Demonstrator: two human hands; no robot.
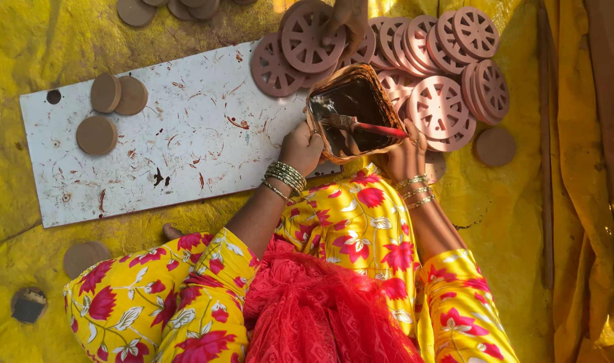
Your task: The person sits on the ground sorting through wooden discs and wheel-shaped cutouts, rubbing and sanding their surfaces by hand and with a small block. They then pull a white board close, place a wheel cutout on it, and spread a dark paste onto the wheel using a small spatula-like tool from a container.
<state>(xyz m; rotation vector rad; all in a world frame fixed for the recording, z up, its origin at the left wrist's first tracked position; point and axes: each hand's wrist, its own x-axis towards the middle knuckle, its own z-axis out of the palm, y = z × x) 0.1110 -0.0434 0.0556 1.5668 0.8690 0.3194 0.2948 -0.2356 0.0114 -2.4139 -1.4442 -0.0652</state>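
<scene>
L hand clamped on bowl rim, at edge of white board. Brush lies in the dark liquid. R hand curled at handle end; grip can't tell. Judged: loading brush. Next needs wheel within reach.

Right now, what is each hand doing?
Left hand: closed on the rim of the paint bowl.
Right hand: holding the brush over the bowl.
</scene>
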